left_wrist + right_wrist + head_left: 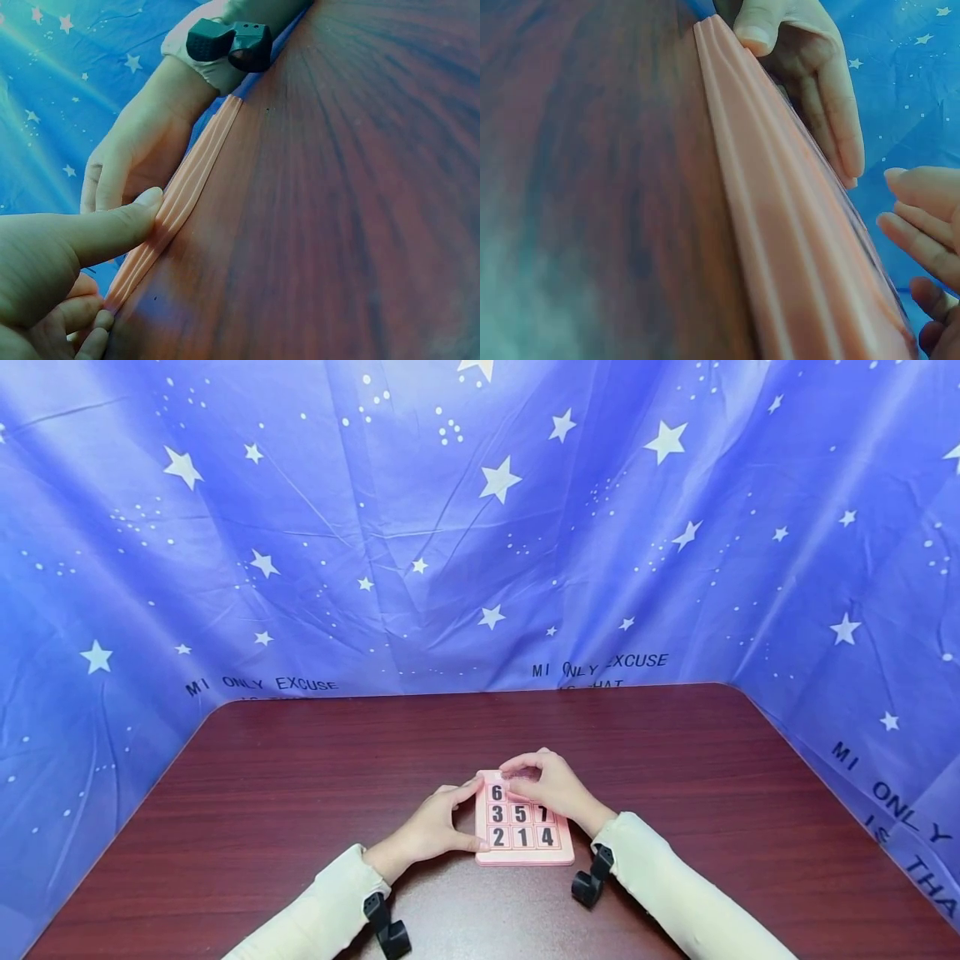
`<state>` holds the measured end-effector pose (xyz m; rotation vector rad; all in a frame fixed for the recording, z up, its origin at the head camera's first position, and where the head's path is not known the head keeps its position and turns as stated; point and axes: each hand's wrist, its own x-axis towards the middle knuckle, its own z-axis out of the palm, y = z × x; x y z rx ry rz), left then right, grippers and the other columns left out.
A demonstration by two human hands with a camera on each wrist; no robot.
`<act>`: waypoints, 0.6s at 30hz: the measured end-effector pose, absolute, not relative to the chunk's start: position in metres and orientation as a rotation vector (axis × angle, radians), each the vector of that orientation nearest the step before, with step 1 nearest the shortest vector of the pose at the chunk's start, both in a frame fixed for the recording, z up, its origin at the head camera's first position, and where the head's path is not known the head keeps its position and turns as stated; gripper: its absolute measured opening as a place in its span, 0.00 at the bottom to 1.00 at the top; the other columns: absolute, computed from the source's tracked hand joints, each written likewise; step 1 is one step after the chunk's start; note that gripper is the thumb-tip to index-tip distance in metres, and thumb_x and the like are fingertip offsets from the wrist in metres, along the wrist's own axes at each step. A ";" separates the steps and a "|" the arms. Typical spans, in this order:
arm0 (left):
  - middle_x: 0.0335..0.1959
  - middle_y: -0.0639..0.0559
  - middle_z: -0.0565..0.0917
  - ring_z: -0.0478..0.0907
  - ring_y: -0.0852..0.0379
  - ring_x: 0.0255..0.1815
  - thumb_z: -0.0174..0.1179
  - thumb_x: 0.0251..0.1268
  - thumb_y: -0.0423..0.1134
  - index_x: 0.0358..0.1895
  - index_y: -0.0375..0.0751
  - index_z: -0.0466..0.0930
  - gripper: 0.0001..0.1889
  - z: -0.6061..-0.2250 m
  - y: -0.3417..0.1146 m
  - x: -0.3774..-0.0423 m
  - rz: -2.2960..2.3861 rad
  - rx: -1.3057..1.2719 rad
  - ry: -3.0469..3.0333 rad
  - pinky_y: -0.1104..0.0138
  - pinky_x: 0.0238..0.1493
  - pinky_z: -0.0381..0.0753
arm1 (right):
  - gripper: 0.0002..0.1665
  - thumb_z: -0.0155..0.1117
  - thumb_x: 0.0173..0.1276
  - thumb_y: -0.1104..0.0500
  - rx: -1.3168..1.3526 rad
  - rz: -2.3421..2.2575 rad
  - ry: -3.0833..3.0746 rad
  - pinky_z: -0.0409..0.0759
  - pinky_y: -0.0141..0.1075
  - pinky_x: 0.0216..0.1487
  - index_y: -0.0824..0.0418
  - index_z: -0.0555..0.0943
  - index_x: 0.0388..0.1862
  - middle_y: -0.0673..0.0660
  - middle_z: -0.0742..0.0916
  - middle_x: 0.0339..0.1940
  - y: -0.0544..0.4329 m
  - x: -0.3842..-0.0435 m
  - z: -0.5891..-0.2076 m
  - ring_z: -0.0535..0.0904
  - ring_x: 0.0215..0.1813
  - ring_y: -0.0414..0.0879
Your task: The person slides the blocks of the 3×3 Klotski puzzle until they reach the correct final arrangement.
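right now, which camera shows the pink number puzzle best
The head view: it looks down on the pink number puzzle, so digits such as 5, 2 and 4 read clearly, though the right hand covers part. Both wrist views show mainly its ridged side, with no readable digits.

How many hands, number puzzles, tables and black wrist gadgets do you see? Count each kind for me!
Left hand and right hand: 2
Number puzzle: 1
Table: 1
Black wrist gadgets: 2
Total: 6
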<state>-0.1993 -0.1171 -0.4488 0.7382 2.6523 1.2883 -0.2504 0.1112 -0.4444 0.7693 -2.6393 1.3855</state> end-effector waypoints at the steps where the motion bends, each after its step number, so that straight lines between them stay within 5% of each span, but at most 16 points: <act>1: 0.68 0.41 0.67 0.67 0.46 0.59 0.76 0.39 0.47 0.69 0.35 0.62 0.50 -0.449 -0.117 -0.199 1.290 0.741 2.650 0.52 0.61 0.64 | 0.13 0.71 0.53 0.57 0.786 1.370 -2.645 0.68 0.34 0.39 0.53 0.87 0.40 0.46 0.87 0.36 0.111 -0.251 -0.445 0.70 0.36 0.42; 18: 0.66 0.40 0.69 0.67 0.44 0.60 0.76 0.39 0.46 0.69 0.35 0.61 0.50 -0.448 -0.116 -0.200 1.269 0.739 2.659 0.50 0.61 0.64 | 0.10 0.75 0.50 0.59 0.676 1.351 -2.672 0.65 0.33 0.34 0.51 0.89 0.34 0.46 0.84 0.27 0.099 -0.248 -0.449 0.67 0.34 0.42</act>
